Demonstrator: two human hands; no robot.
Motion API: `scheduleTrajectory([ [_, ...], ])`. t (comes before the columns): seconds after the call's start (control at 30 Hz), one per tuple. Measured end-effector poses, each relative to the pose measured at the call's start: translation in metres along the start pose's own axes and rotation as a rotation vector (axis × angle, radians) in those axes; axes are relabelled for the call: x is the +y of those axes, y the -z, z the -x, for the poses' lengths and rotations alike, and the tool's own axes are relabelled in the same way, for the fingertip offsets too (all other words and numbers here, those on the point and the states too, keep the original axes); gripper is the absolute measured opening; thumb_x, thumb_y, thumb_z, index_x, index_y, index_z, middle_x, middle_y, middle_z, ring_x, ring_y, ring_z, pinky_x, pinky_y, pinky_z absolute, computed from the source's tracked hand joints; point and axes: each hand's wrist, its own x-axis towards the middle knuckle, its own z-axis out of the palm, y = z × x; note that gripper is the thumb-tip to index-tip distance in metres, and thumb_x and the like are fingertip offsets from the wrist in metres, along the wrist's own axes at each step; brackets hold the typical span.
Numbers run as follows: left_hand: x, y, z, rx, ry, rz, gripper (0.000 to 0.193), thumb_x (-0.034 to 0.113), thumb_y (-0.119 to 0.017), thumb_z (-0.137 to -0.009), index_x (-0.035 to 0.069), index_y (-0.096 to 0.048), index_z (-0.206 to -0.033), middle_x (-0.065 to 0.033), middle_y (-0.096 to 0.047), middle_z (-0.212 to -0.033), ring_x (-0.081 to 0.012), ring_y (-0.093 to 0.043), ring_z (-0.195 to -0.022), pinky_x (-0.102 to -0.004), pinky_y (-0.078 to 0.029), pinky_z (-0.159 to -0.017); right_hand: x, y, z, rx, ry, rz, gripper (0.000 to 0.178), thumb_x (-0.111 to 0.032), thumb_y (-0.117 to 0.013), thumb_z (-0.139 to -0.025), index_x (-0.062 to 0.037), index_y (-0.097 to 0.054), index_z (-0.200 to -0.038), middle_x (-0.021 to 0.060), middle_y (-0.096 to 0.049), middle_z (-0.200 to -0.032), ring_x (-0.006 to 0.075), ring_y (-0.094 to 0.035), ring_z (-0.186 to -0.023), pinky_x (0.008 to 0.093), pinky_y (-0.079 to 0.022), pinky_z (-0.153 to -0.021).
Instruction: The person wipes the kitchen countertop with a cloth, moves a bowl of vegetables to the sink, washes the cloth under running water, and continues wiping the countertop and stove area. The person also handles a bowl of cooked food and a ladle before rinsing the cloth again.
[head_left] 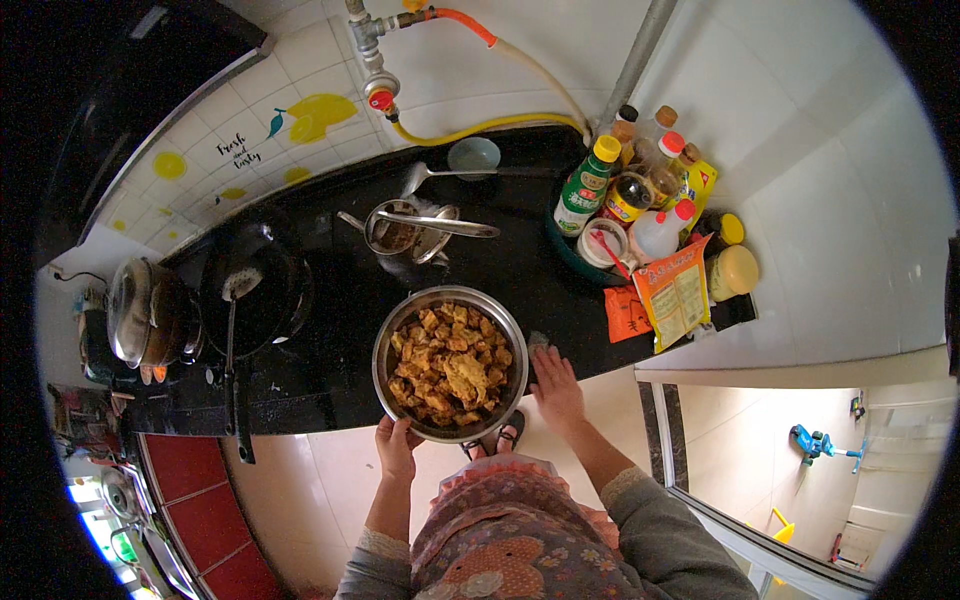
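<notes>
A steel bowl (pixel 382 340) piled with golden-brown fried chunks (pixel 450 365) sits at the front edge of the black counter. My left hand (pixel 396 447) is closed on the bowl's near-left rim, the thumb over the edge. Just right of the bowl, my right hand (pixel 557 385) lies on the counter edge with its fingers stretched out and holds nothing. A small pale smear or clear scrap (pixel 538 340), too faint to name, is at its fingertips. Beyond the bowl stands a small metal pot (pixel 385 235) with a long-handled metal utensil (pixel 450 226) resting across it.
To the left are a wok (pixel 265 300) with a spatula (pixel 231 320) in it and a lidded pot (pixel 145 310). Several sauce bottles, including a green one (pixel 585 190), crowd the right corner with seasoning packets (pixel 675 290). A bowl (pixel 474 156) and another spatula (pixel 420 177) lie behind.
</notes>
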Motion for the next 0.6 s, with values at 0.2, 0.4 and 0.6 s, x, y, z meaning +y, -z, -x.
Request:
scheduleTrajectory([
  [0.2, -0.004, 0.003, -0.003, -0.017, 0.005, -0.015, 0.013, 0.008, -0.053, -0.091, 0.005, -0.06, -0.101, -0.0047, -0.068, -0.088, -0.0152, -0.068, -0.072, -0.0318, -0.06, -0.065, 0.058, -0.002, 0.022, 0.239, -0.301, 0.1, 0.061, -0.02, -0.056, -0.091, 0.0001, -0.034, -0.144, 0.0147, -0.029, -0.153, 0.0345, -0.023, -0.143, 0.0502, -0.022, -0.114],
  [0.4, -0.009, -0.003, -0.008, -0.058, 0.006, 0.015, 0.012, 0.009, -0.054, -0.091, 0.005, -0.06, -0.1, -0.0057, -0.068, -0.088, -0.0156, -0.068, -0.072, -0.0322, -0.06, -0.065, 0.033, 0.001, -0.019, 0.235, -0.197, 0.042, 0.061, -0.02, -0.054, -0.093, 0.0, -0.032, -0.145, 0.0167, -0.029, -0.153, 0.0361, -0.025, -0.142, 0.0483, -0.025, -0.114],
  [0.6, 0.0, -0.011, -0.007, -0.007, -0.009, 0.013, 0.012, 0.008, -0.054, -0.091, 0.003, -0.06, -0.1, -0.0065, -0.069, -0.088, -0.0156, -0.069, -0.07, -0.0322, -0.06, -0.063, 0.037, 0.019, -0.091, 0.189, -0.244, 0.079, 0.054, -0.017, -0.05, -0.096, 0.0021, -0.034, -0.143, 0.0182, -0.034, -0.15, 0.0365, -0.029, -0.14, 0.046, -0.026, -0.114],
])
